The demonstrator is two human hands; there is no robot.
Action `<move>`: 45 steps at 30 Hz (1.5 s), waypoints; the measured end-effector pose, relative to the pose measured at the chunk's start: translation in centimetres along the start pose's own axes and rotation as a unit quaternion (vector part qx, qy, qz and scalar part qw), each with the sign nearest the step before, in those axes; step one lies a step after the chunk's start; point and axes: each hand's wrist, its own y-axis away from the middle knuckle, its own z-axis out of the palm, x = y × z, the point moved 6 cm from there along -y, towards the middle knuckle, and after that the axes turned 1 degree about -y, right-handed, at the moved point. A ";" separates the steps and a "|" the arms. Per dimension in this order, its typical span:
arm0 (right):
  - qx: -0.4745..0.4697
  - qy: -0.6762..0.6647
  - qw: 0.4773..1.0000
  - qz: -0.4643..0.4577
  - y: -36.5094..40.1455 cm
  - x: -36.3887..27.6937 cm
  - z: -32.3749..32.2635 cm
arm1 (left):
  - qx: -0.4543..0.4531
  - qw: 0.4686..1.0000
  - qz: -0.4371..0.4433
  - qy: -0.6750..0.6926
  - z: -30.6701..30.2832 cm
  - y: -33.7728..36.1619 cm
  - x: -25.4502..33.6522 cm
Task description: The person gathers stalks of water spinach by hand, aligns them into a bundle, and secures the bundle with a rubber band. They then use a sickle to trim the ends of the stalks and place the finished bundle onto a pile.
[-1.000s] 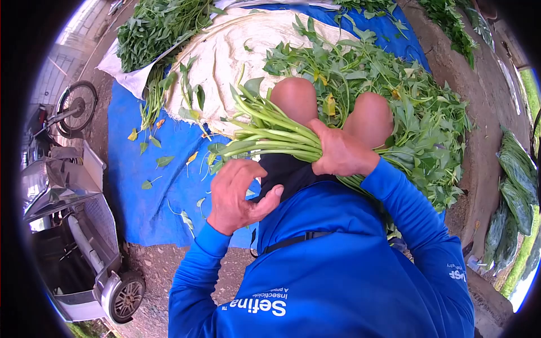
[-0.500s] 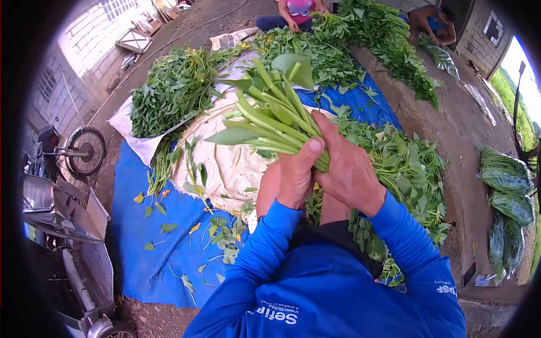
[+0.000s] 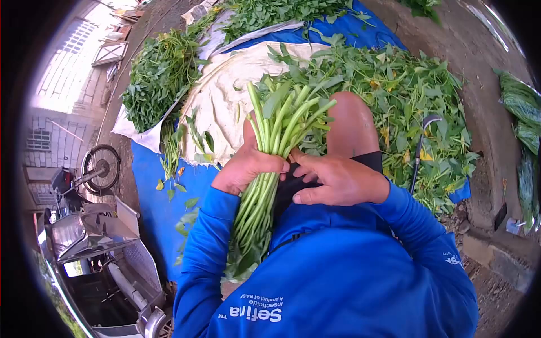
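- The left hand (image 3: 251,166) is closed round a bundle of green stalks (image 3: 284,121), its fingers (image 3: 273,167) wrapped about the middle of the bunch
- The thick stalk ends fan upward in front of a bare knee (image 3: 352,121), and the leafy ends hang down against the blue sleeve (image 3: 205,248)
- The right hand (image 3: 338,181) lies just beside that grip with its thumb tip against the stalks; its fingers are half curled, and I cannot tell whether it pinches the bunch or only steadies it
- So the bundle stands over the person's lap, between the two forearms, near the heap of loose greens (image 3: 411,84) spread over a blue tarp (image 3: 149,174)
- To my eye the bunch is light; the stalks look crisp enough to snap or bruise under a hard squeeze, and smooth enough to slide past one another
- The middle, where the stalks pack tightly, seems the place to take hold; the limp leaves would likely tear
- Round about: a pale sackcloth (image 3: 222,98), a second pile of greens (image 3: 155,76), a dark thin tool (image 3: 418,152) lying on the heap, and a parked motorbike (image 3: 93,169)
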 end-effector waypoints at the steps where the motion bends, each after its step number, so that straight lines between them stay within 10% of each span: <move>1: 0.068 -0.071 0.995 0.000 1.7 1.3 -1.4 | 0.011 0.997 0.016 0.072 1.2 -0.9 -2.1; 5: 0.281 -0.321 0.904 0.006 4.1 4.3 -4.3 | -0.062 0.996 -0.021 0.067 3.8 -4.2 -4.5; 14: 0.462 -0.301 0.822 -0.141 3.3 9.9 -5.6 | -0.126 0.988 0.003 -0.087 7.8 -6.2 -5.0; 17: 0.255 -0.308 0.885 0.237 6.3 15.2 -6.3 | -0.125 0.979 -0.089 -0.134 8.6 -8.3 -6.7; 19: 0.302 -0.310 0.871 0.235 10.2 18.3 -10.1 | -0.152 0.964 -0.141 -0.166 8.8 -8.6 -8.0; 22: 0.543 -0.014 0.838 0.041 12.0 12.2 -15.4 | -0.141 0.971 -0.098 -0.168 8.5 -9.9 -9.2; 25: 0.314 0.327 0.883 -0.122 6.9 3.8 -11.7 | -0.155 0.967 -0.123 -0.163 8.8 -10.6 -9.2; 28: 0.220 0.419 0.877 -0.082 4.6 5.2 -9.8 | -0.112 0.967 -0.120 -0.197 8.0 -10.9 -8.9; 32: 0.262 0.306 0.915 0.027 6.0 11.4 -8.2 | -0.111 0.932 -0.126 -0.322 7.1 -11.5 -9.5; 37: 0.494 0.132 0.860 0.013 8.9 7.6 -13.6 | -0.164 0.973 -0.161 -0.019 4.5 -12.3 -9.5; 42: 0.339 -0.241 0.891 0.179 7.6 10.8 -8.3 | -0.118 0.972 -0.126 0.161 2.0 -10.2 -7.5; 45: 0.418 -0.284 0.863 -0.005 4.2 9.8 -7.5 | -0.112 0.975 -0.112 0.158 1.6 -9.8 -7.5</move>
